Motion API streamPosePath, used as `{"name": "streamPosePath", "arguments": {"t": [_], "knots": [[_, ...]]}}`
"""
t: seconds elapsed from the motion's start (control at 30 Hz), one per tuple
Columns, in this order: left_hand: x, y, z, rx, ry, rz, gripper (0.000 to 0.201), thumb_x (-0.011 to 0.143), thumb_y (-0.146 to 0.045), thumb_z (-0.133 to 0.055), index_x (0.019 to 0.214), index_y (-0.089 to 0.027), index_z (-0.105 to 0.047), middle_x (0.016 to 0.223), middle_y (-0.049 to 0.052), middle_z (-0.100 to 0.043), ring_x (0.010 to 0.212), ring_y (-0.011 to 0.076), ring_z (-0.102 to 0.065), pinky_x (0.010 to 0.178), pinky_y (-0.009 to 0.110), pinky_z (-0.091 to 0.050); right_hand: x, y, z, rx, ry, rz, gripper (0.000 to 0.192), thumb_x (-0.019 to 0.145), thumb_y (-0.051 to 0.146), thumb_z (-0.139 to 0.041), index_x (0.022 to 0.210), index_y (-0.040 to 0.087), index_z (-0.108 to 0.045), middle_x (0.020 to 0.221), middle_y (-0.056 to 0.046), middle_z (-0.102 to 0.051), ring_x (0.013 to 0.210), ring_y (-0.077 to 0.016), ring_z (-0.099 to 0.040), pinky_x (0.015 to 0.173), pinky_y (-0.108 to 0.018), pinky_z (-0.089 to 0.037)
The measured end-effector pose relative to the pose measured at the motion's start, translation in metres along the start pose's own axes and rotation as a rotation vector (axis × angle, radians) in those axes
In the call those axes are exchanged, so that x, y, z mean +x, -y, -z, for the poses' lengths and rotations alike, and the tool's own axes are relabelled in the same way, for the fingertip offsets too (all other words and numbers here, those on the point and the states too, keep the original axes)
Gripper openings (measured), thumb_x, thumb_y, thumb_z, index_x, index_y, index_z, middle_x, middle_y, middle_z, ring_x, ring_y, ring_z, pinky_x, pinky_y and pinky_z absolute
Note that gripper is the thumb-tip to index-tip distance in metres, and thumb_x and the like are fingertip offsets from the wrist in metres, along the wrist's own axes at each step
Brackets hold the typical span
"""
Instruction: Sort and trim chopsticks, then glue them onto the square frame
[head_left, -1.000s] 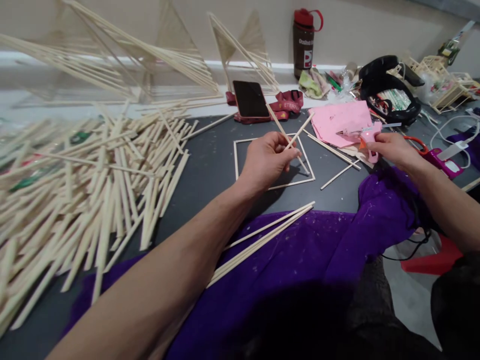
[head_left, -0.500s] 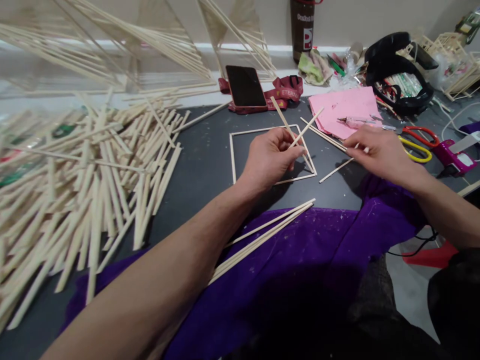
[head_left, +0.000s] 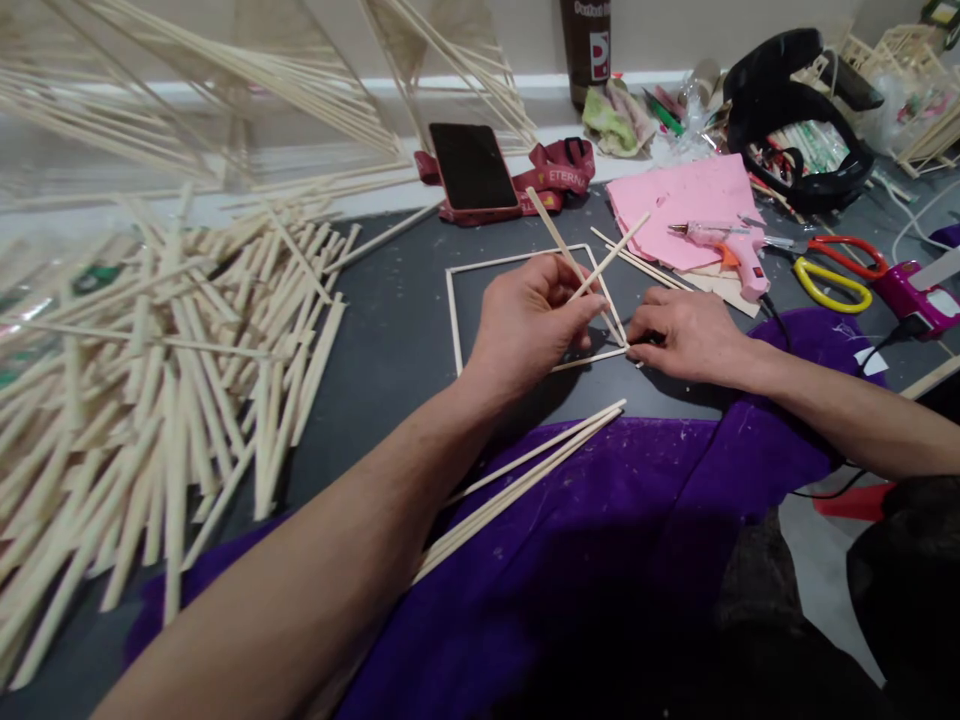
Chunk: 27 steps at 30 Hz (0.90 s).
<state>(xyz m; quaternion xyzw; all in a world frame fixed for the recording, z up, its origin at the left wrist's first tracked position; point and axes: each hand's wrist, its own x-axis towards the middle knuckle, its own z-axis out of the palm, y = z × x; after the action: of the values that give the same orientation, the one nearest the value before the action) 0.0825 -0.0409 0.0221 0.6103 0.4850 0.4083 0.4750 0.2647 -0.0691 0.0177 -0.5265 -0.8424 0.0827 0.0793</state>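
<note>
My left hand (head_left: 531,322) is closed on two thin wooden sticks (head_left: 559,240) that cross above it. It hovers over a square frame of sticks (head_left: 451,312) lying flat on the dark grey table (head_left: 397,330). My right hand (head_left: 686,335) rests at the frame's near right corner, its fingertips pinched on the stick ends there. A pink glue gun (head_left: 724,247) lies on pink paper (head_left: 679,205) just beyond the right hand, not held.
A big loose heap of sticks (head_left: 172,350) fills the left. Several long sticks (head_left: 525,475) lie on purple cloth (head_left: 600,540) near me. A phone (head_left: 472,165), yellow-red scissors (head_left: 832,275), a black headset (head_left: 795,105), a bottle (head_left: 586,45) and stick structures (head_left: 225,90) stand behind.
My right hand left the glue gun on the pink paper and came left to the frame's near right corner. My left hand kept its two sticks.
</note>
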Motion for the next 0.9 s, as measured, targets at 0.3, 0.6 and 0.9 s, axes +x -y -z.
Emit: {"name": "streamPosePath", "arguments": {"t": [0.3, 0.6, 0.9], "knots": [[-0.002, -0.008, 0.007, 0.159, 0.052, -0.062, 0.009, 0.071, -0.018, -0.072, 0.074, -0.019, -0.064, 0.067, -0.001, -0.066, 0.064, 0.0147, -0.063, 0.066, 0.027, -0.052, 0.001, 0.000, -0.003, 0.042, -0.016, 0.000, 0.017, 0.088, 0.026, -0.062, 0.092, 0.020, -0.077, 0.090, -0.006, -0.067, 0.082, -0.0177, -0.057, 0.063, -0.030, -0.028], [-0.004, -0.008, 0.008, 0.163, 0.066, -0.061, 0.008, 0.071, -0.017, -0.073, 0.074, -0.018, -0.065, 0.068, 0.001, -0.068, 0.066, 0.0160, -0.065, 0.067, 0.027, -0.052, 0.000, -0.002, -0.010, 0.033, -0.048, 0.053, 0.019, 0.091, 0.027, -0.059, 0.090, 0.017, -0.076, 0.090, -0.006, -0.068, 0.084, -0.0180, -0.059, 0.066, -0.031, -0.031], [-0.006, -0.012, 0.006, 0.221, 0.051, -0.098, 0.009, 0.071, -0.012, -0.071, 0.069, -0.019, -0.064, 0.067, -0.001, -0.066, 0.065, 0.0140, -0.062, 0.070, 0.027, -0.050, -0.001, -0.003, -0.014, -0.015, -0.071, 0.052, 0.020, 0.092, 0.026, -0.058, 0.089, 0.019, -0.076, 0.089, -0.006, -0.068, 0.081, -0.0182, -0.058, 0.066, -0.032, -0.031]]}}
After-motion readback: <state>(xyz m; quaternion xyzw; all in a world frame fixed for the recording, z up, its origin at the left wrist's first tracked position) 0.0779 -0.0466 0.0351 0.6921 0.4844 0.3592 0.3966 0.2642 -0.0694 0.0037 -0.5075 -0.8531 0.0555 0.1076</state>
